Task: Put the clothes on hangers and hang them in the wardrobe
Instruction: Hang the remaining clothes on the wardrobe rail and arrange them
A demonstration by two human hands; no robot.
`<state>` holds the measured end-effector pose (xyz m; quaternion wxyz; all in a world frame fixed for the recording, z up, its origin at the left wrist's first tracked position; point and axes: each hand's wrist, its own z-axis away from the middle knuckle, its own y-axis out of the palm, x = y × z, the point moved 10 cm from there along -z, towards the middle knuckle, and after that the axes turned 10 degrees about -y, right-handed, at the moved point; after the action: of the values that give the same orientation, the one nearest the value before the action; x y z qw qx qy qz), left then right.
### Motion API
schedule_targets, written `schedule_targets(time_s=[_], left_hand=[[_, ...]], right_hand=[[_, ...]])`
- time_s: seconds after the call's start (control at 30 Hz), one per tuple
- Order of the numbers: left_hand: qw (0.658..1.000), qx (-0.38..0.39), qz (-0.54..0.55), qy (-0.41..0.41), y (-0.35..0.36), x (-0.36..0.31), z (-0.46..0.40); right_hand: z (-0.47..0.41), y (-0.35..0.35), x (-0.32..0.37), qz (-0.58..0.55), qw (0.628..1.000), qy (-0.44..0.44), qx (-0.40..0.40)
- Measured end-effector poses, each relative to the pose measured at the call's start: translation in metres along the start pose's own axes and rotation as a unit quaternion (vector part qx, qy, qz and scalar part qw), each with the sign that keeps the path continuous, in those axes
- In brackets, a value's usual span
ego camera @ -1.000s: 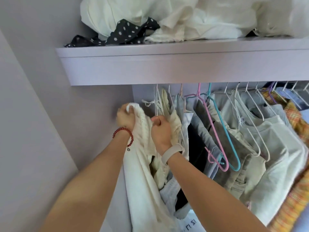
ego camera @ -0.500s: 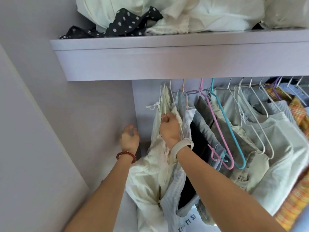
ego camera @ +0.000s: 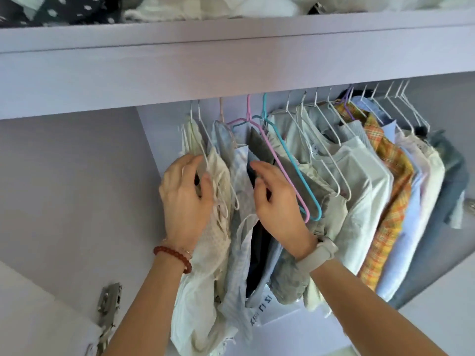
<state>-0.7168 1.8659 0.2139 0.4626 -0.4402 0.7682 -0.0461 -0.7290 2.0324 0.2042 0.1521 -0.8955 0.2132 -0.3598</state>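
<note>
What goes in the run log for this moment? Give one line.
stage: cream garment hung at rail's left end | left hand: rests on it, fingers straight | right hand: open by pink hanger

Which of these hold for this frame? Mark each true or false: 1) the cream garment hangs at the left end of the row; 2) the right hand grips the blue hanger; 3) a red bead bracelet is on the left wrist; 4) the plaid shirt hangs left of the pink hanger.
1) True: the cream garment is leftmost, with the left hand on it.
2) False: the right hand is open beside the blue hanger, not gripping it.
3) True: red bead bracelet.
4) False: the plaid shirt hangs right of the pink hanger.
</note>
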Motion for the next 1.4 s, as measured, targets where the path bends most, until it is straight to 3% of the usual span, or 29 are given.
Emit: schedule_targets(time_s=[0.27,0.5,0.7,0.87,0.97,1.13,1.4], left_hand=[[0.973,0.097,-0.075,0.198,0.088,-0.138,0.124],[0.906,0.297,-0.065,0.293,0.194,-0.256,0.33],[0.798,0.435,-0.009,0.416,0.236,-0.368,0.528],[0.676,0.531,0.085,0.503,0.229,-0.447,0.672],[0.631,0.551,0.126,0.532,0.232,-0.488,0.734],[0.59,0.58,0.147,0.542,0.28,-0.556,0.821],[0.545,0.587,0.119,0.587,0.372,-0.695,0.948]], right_hand=[[0.124,-0.167,-0.045,0.287,0.958,0.016,0.001],[0.324,-0.352,-0.075,0.399,0.895,0.2,-0.01],[0.494,-0.494,-0.047,0.478,0.803,0.351,-0.057],[0.611,-0.58,-0.008,0.509,0.72,0.448,-0.146],[0.667,-0.617,0.007,0.523,0.664,0.504,-0.177],[0.741,-0.679,0.008,0.544,0.58,0.574,-0.196],[0.817,-0.813,-0.031,0.508,0.512,0.651,-0.236]])
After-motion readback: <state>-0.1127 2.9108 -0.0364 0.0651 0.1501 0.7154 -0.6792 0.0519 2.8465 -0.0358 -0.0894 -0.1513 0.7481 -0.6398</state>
